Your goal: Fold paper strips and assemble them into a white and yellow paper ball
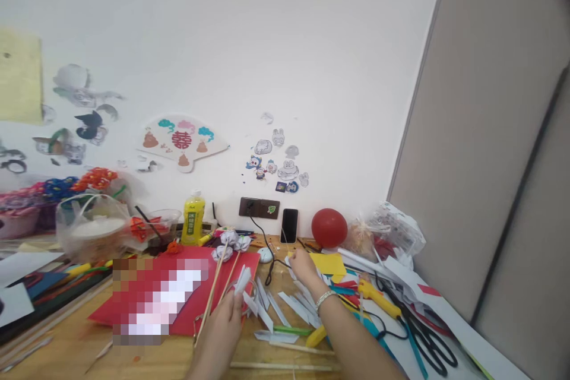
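Observation:
My left hand [225, 317] is closed around folded white paper [243, 280], low in the middle of the view. Close beside it, wooden sticks [217, 285] topped by crumpled white paper flowers [229, 238] lie over a red sheet [184, 303]. Further up and to the right, my right hand [305, 267] is raised with its fingers pinched together. A thin pale line runs up from near those fingertips; I cannot make out what they grip. Below and between both hands, many white paper strips [294, 307] are scattered on the wooden table [262, 353].
A yellow glue gun [378, 298] and black scissors [427, 332] lie on the right. Against the wall stand a phone [289, 225], a red balloon [329, 228] and a yellow drink bottle [193, 218]. A plastic bag holding a tub [95, 231] stands left. A black cable [269, 273] crosses the table.

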The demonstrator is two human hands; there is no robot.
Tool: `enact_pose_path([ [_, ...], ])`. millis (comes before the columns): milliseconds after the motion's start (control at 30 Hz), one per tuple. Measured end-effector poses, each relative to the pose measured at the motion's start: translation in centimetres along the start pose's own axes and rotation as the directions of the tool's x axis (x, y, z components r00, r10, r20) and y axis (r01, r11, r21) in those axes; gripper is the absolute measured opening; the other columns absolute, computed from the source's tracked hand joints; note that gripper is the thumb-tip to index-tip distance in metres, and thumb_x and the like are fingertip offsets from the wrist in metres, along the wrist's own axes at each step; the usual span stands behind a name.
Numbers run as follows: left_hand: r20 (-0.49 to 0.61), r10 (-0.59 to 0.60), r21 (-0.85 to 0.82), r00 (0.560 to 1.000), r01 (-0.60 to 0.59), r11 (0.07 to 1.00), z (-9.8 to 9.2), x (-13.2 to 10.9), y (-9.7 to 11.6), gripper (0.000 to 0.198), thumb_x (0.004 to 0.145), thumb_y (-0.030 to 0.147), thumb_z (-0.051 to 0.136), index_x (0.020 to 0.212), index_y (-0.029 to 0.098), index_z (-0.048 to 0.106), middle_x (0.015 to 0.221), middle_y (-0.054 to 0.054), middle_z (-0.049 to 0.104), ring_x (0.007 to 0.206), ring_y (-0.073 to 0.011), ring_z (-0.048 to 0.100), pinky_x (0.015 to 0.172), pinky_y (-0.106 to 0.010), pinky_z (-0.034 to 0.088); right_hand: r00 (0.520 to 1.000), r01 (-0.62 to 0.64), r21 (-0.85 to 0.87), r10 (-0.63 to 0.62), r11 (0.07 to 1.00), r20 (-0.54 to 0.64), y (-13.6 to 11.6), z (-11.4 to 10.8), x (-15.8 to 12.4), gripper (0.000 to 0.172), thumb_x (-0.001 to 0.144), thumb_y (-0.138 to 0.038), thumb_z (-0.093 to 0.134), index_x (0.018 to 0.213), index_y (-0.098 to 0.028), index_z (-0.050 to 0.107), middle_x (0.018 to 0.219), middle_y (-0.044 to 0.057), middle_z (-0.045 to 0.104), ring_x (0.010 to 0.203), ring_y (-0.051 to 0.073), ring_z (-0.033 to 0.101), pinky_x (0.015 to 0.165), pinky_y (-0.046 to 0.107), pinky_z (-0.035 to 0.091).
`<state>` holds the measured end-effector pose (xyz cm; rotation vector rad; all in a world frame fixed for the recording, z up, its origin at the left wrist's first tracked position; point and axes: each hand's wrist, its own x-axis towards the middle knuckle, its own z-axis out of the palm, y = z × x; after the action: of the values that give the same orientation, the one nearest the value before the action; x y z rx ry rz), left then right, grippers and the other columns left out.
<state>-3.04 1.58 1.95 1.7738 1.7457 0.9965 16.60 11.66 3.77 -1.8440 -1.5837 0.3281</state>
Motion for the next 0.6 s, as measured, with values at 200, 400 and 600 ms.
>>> enact_pose_path([
  [200,-0.005,0.061,-0.29,0.998,-0.059,0.955,0.6,0.0,0.0,0.043,0.077,0.054,0.033,0.078,0.019,0.058,0.078,-0.004,0.066,0.081,-0.0236,0.06,0.066,-0.028,0.045,0.981,0.174,0.501,-0.103,0.848,-0.166,-2.6,-4.7,-1.1,0.027,0.087,-0.037,0.034,0.088,-0.015,0.05,0.078,0.004,0.061,0.06,0.013,0.057,0.053,0.025,0.047],
  [400,-0.005,0.128,-0.521,0.992,-0.112,0.846,0.4,-1.0,1.8,0.051,0.069,0.066,0.037,0.066,0.018,0.054,0.061,0.0,0.059,0.066,-0.0187,0.056,0.057,-0.024,0.044,0.97,0.231,0.745,-0.206,0.626,-0.128,-4.2,-6.5,-7.6,0.028,0.079,-0.046,0.045,0.075,-0.018,0.047,0.063,0.001,0.059,0.049,0.011,0.053,0.044,0.022,0.042],
  [600,0.048,0.174,-0.551,0.984,-0.119,0.826,1.0,-1.7,2.6,0.052,0.066,0.069,0.038,0.063,0.018,0.05,0.05,0.004,0.048,0.051,-0.0148,0.049,0.044,-0.022,0.037,0.991,0.118,0.967,-0.096,0.228,-0.098,-3.5,-6.3,-11.4,0.024,0.072,-0.04,0.06,0.071,-0.018,0.05,0.068,0.001,0.062,0.055,0.01,0.055,0.052,0.021,0.044],
])
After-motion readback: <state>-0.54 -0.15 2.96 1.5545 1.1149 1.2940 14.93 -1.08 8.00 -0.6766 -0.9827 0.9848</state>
